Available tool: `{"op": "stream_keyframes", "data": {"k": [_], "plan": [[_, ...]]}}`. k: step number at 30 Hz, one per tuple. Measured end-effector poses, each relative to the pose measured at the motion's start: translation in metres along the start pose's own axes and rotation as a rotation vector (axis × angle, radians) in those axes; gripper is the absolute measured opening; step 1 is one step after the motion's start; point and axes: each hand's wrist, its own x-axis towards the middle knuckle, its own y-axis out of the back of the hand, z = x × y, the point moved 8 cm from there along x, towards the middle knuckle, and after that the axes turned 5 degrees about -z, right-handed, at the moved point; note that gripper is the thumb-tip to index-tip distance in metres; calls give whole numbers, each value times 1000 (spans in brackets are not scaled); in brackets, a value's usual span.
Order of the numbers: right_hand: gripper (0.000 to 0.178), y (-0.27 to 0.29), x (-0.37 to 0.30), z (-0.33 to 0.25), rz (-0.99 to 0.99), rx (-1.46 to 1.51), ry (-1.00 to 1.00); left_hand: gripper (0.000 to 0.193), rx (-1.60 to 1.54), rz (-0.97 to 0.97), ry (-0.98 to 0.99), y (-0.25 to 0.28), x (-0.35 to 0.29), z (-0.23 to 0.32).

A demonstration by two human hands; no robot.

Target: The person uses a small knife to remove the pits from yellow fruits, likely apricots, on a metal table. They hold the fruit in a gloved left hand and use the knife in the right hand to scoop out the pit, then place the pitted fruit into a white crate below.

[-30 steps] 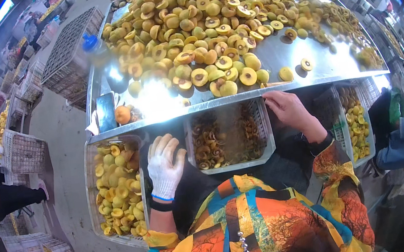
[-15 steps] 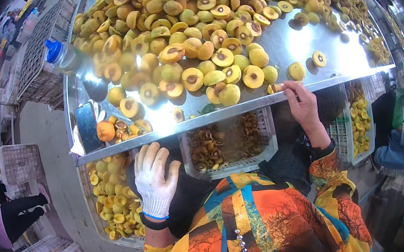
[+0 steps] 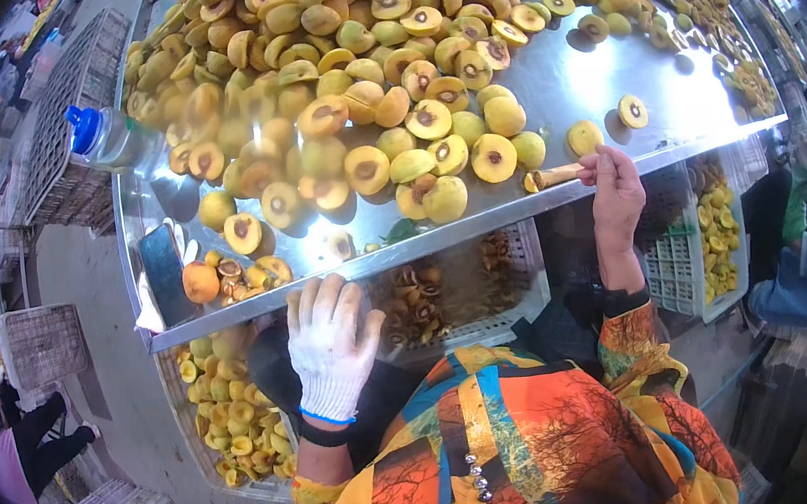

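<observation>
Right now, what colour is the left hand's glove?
White glove, blue-edged cuff; best in the head view.

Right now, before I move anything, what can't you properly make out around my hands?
In the head view:
- Tan stick-like item: its right end is hidden by the right hand.
- Gloved left hand: palm faces away from the camera.
- Fruit pile: far side, cut off by the top edge.
- Middle crate: back part, hidden under the table rim.
</observation>
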Motion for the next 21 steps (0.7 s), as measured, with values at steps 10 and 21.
{"op": "stream_keyframes", "data": {"k": [10,21], "plan": [[27,-31,35,10,-817,-765,13,33,68,-43,-17,-4,3,6],[27,-64,43,50,-1415,-930,165,36,-10,-69,-145,-5,87,35]]}}
